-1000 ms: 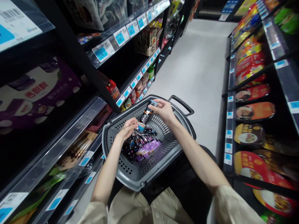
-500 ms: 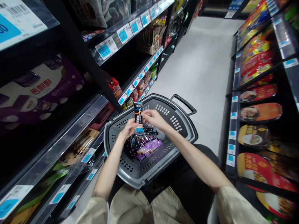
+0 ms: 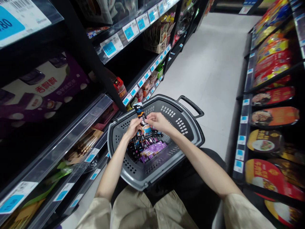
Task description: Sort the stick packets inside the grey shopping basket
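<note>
Left hand (image 3: 133, 126) and right hand (image 3: 157, 121) both pinch one dark sachet (image 3: 142, 119), held upright above the grey basket (image 3: 190, 133). More sachets (image 3: 145, 148) lie inside the basket.

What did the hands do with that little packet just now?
The sachet swung from leaning right to leaning left. The right hand slid from its top end to its middle, nearer the left hand. Both kept hold. The basket and its packets stayed put.

Forearms extended, left hand (image 3: 134, 127) and right hand (image 3: 157, 121) pinched together
</note>
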A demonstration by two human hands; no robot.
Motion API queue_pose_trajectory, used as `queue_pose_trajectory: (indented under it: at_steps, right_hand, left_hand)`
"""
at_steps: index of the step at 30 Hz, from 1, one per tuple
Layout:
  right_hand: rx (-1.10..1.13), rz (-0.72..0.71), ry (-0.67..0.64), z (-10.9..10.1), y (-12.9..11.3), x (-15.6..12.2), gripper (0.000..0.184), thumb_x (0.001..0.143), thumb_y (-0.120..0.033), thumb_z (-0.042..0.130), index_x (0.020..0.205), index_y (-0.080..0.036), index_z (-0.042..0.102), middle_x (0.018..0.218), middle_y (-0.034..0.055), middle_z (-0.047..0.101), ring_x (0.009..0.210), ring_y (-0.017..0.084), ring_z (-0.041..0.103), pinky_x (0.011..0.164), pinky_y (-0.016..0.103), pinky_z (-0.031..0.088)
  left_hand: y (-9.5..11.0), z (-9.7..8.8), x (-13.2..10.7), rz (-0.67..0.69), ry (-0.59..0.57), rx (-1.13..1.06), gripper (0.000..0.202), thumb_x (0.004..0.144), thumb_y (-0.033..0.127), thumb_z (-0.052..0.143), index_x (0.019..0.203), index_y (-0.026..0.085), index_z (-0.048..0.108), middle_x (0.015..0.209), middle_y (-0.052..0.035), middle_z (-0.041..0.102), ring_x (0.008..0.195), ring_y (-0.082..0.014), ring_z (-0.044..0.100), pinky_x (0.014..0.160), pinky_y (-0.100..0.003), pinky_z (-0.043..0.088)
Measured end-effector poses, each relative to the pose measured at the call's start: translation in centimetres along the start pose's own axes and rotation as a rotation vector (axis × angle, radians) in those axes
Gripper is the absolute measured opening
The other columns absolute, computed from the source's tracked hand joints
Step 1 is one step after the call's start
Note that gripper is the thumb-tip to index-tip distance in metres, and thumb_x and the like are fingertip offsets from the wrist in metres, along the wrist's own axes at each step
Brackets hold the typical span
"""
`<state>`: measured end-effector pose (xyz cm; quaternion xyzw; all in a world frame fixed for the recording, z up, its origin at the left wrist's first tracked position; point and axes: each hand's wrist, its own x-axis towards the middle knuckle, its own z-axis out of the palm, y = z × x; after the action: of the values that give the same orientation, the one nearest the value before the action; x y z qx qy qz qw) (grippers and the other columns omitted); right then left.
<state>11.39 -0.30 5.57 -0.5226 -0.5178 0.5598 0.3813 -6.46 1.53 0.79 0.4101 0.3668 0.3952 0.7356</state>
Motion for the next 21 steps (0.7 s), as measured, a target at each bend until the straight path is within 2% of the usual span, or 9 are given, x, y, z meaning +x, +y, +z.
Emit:
queue_pose_trajectory:
  at_steps: [4,9,12,18,21]
  right_hand:
    - [-0.071,0.006,-0.001,-0.1,-0.4,-0.3,0.018,0.084,-0.034,0.072,0.085,-0.018,0.063,0.065,-0.0009,0.067,0.052,0.013,0.060,0.055,0.025,0.045]
    - [-0.148,-0.007,-0.016,-0.4,-1.3,-0.5,0.023,0.093,-0.036,0.062,0.085,-0.016,0.068,0.058,-0.0009,0.064,0.054,0.014,0.061,0.060,0.026,0.047]
    - [-0.150,-0.005,-0.026,-0.6,-1.4,-0.5,0.019,0.093,-0.033,0.061,0.088,-0.016,0.068,0.058,-0.0016,0.064,0.053,0.014,0.061,0.061,0.026,0.047]
    - [-0.225,-0.038,-0.025,-0.7,-1.1,-0.6,0.015,0.092,-0.027,0.060,0.080,-0.018,0.063,0.058,-0.0008,0.064,0.055,0.015,0.061,0.063,0.028,0.046]
    - [-0.269,-0.070,-0.012,-0.8,-1.1,-0.9,0.016,0.092,-0.026,0.059,0.079,-0.019,0.062,0.060,0.0001,0.064,0.057,0.016,0.062,0.065,0.028,0.046]
  left_hand:
    - [0.2,-0.1,0.2,0.037,0.036,0.038,0.054,0.066,0.063,0.087,0.075,0.015,0.064,0.055,0.0016,0.061,0.040,-0.0110,0.053,0.038,-0.024,0.044]
    - [0.3,-0.2,0.1,0.012,0.013,0.042,0.052,0.065,0.061,0.088,0.073,0.015,0.065,0.053,0.0011,0.063,0.035,-0.0110,0.053,0.034,-0.021,0.038]
    - [0.2,-0.2,0.1,-0.004,-0.011,0.061,0.052,0.065,0.060,0.088,0.070,0.015,0.064,0.050,0.0016,0.061,0.034,-0.0109,0.052,0.033,-0.021,0.037]
    - [-0.2,0.1,0.1,0.031,-0.009,0.036,0.059,0.069,0.069,0.082,0.062,0.015,0.059,0.050,-0.0016,0.060,0.036,-0.0133,0.055,0.036,-0.026,0.044]
    - [-0.3,0.3,-0.1,0.030,-0.026,0.008,0.059,0.071,0.068,0.081,0.059,0.016,0.056,0.046,-0.0016,0.058,0.035,-0.0139,0.054,0.035,-0.025,0.042]
